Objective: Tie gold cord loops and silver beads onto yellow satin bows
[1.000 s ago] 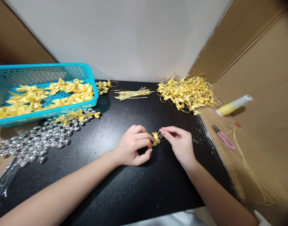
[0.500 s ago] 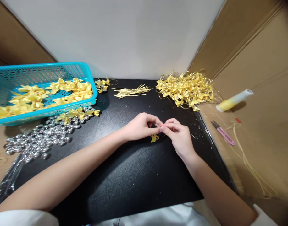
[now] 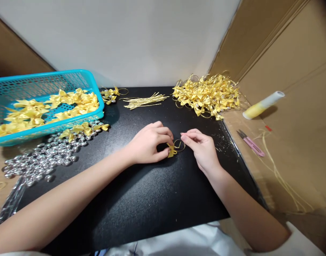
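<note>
My left hand is closed at the thumb and fingertips on a yellow ribbon bow, low over the black tabletop. From the bow a thin gold ring sticks out to the right, with a short gold strip inside its loop. My right hand is just right of the ring and apart from it. Its thumb and forefinger are pinched together; whatever may be between them is too small to make out. The left fingers hide part of the bow.
A blue basket with yellow bows stands at left, silver beads before it. Gold twist ties lie at the back, beside a heap of ringed bows. At right are pink-handled snips and a tube.
My hands, fingertips together before, have moved apart. The left has shifted left and down onto the bow, and the ring shows between the hands. The view has shifted slightly.
</note>
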`<state>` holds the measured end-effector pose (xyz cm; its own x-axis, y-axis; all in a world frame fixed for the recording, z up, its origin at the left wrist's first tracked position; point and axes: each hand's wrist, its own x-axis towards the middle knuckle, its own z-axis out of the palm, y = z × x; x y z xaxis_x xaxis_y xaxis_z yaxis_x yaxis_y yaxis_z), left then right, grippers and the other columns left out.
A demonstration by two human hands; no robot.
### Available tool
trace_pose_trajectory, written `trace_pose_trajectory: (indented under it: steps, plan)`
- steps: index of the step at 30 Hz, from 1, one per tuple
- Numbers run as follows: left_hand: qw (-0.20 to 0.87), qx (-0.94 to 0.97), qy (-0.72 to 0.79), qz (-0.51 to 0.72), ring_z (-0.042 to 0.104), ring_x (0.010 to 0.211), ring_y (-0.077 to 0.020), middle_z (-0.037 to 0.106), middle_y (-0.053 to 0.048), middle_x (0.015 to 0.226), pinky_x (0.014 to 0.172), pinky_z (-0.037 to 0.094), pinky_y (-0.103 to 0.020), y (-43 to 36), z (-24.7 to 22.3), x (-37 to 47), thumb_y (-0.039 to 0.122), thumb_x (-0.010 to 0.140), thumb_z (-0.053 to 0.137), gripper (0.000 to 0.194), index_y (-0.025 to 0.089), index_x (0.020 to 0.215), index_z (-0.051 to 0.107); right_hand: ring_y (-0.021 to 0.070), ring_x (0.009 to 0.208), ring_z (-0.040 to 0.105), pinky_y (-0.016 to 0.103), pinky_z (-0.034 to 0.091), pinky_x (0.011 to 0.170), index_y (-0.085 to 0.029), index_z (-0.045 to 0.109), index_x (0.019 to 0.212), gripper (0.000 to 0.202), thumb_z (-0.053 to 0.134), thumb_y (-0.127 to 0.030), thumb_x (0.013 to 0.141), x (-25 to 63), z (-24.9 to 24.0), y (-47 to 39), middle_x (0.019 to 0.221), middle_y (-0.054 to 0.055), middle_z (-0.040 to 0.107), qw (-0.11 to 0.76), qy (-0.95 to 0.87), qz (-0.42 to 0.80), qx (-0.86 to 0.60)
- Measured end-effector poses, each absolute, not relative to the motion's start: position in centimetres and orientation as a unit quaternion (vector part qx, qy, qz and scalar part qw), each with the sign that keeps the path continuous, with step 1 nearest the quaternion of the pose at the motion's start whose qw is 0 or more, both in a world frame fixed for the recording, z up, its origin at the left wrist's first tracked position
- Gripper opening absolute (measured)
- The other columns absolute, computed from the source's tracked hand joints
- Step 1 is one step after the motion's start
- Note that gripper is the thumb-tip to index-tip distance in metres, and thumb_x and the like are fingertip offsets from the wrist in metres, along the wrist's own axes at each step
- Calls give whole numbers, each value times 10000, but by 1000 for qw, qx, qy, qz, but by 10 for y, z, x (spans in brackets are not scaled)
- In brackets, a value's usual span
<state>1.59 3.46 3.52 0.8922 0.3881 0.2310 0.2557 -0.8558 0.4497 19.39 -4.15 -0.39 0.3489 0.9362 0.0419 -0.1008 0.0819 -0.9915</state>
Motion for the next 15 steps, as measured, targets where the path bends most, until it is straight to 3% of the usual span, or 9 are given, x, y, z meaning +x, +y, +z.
trace_pose_trajectory:
  steps: [4,8,12,15]
  plan:
    - [279,916,218,188,601,794,-166,726,-39,880,795,436,-311,39,42,30,220,795,599,136,149,872,687,142,722,563,304,472,656,-257,776,693,170,832,-405,632,193,-5,-41,759,8,616,622,-397,411,-535]
    - [390,872,261,140,561,676,-122,701,-5,797,633,429,-231,42,44,47,242,766,639,169,147,901,678,141,709,561,313,479,660,-257,770,682,165,834,-403,637,193,-5,-40,751,5,620,629,-396,412,-527]
    - [386,877,272,89,503,536,-88,654,14,625,532,354,-213,46,43,54,272,787,641,159,129,756,702,140,713,563,307,479,649,-267,776,696,115,830,-357,647,194,-6,-40,745,1,616,631,-397,409,-526]
    - [383,882,266,66,529,515,-80,682,10,613,534,359,-210,49,41,54,258,789,656,182,128,682,723,144,734,591,315,494,673,-271,779,693,85,827,-324,646,195,-5,-39,757,1,641,637,-390,412,-522]
